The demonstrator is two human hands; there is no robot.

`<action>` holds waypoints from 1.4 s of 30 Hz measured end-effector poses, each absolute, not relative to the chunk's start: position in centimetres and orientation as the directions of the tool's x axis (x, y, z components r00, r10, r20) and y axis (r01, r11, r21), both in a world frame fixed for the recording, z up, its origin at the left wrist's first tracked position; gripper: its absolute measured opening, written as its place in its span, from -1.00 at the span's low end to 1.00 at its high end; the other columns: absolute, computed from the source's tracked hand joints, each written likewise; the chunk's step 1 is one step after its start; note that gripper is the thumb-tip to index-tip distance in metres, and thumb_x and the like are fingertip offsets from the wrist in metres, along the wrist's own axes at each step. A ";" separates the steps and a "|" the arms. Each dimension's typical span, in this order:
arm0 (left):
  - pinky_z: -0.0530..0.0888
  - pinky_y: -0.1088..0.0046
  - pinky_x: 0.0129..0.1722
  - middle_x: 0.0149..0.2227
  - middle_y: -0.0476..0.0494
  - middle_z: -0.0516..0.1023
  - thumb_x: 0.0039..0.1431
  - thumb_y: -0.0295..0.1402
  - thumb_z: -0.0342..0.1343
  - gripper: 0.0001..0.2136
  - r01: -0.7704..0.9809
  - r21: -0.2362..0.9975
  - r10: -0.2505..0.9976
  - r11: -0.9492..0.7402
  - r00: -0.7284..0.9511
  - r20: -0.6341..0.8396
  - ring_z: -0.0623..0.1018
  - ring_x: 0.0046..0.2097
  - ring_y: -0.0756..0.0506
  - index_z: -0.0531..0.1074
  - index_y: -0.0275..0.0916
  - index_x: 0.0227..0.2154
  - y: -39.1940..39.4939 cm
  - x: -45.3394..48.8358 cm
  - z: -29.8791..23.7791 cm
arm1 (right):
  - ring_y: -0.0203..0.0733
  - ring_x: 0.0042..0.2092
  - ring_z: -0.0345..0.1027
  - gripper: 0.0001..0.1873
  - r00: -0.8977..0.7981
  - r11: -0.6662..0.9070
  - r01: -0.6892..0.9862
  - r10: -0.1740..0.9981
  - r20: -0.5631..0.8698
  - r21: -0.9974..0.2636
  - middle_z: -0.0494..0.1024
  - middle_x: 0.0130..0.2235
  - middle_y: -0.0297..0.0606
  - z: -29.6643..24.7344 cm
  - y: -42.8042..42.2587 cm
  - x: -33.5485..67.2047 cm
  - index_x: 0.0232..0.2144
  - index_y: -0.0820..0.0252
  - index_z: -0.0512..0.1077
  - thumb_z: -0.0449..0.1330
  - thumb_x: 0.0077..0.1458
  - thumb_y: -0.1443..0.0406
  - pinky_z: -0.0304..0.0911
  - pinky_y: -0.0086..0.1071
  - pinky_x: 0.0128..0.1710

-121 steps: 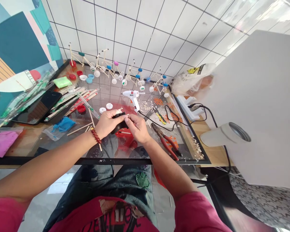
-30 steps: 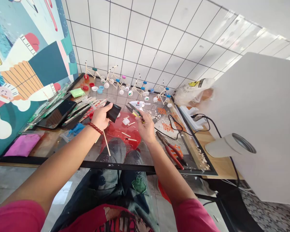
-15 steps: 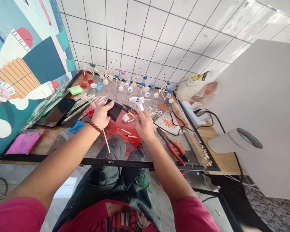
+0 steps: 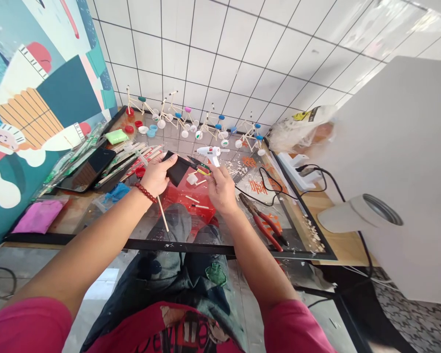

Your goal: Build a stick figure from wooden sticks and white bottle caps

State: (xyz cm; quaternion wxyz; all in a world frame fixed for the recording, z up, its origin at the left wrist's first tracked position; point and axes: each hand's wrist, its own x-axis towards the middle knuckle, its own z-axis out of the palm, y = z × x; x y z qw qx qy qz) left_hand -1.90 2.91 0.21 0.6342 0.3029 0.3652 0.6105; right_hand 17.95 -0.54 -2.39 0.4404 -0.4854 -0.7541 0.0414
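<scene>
My left hand (image 4: 156,177), with a red bead bracelet at the wrist, pinches a piece of black sheet material (image 4: 178,169) between thumb and fingers. Closed around the handles of a pair of scissors (image 4: 203,169) is my right hand (image 4: 222,190); the handles show yellow and green. The dark blades point left toward the sheet's right edge, and whether they touch it I cannot tell. A thin wooden stick (image 4: 162,214) slants down below my left hand. Beneath my hands, small sticks and a whitish lump (image 4: 191,179) lie on a red patch of the glass tabletop.
A white glue gun (image 4: 210,153) lies beyond my hands. Red-handled pliers (image 4: 262,220) rest at right, near a power strip (image 4: 297,172). Stick figures with bottle-cap wheels (image 4: 206,128) line the back. A phone (image 4: 86,170), wooden sticks and a pink packet (image 4: 38,215) occupy the left.
The black sheet has turned so more of its flat face shows. My right hand and the scissors have shifted slightly right, and the scissors' angle has changed. Both hands keep their holds.
</scene>
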 end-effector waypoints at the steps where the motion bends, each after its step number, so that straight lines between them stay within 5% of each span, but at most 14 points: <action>1: 0.60 0.35 -0.26 -0.48 -0.09 0.60 -0.10 -0.37 0.44 -0.77 -0.556 0.828 0.995 0.073 -0.013 -0.097 0.64 -0.35 -0.11 0.49 -0.31 -0.45 2.9 -1.9 0.2 | -0.07 -0.15 0.41 -0.63 -0.142 0.526 0.695 0.768 0.624 -0.490 0.48 -0.13 -0.12 -2.3 -0.6 17.9 0.09 0.11 0.41 0.03 0.28 0.27 0.40 -0.23 -0.12; 42: 0.59 0.39 -0.33 -0.50 -0.09 0.59 -0.19 -0.32 0.48 -0.73 -0.561 0.825 0.994 0.074 -0.028 -0.108 0.62 -0.39 -0.11 0.51 -0.30 -0.49 3.0 -1.7 -0.3 | -0.09 -0.16 0.45 -0.67 -0.136 0.540 0.687 0.753 0.644 -0.486 0.51 -0.16 -0.13 -2.3 -1.0 17.8 0.06 0.11 0.43 0.06 0.29 0.25 0.41 -0.24 -0.10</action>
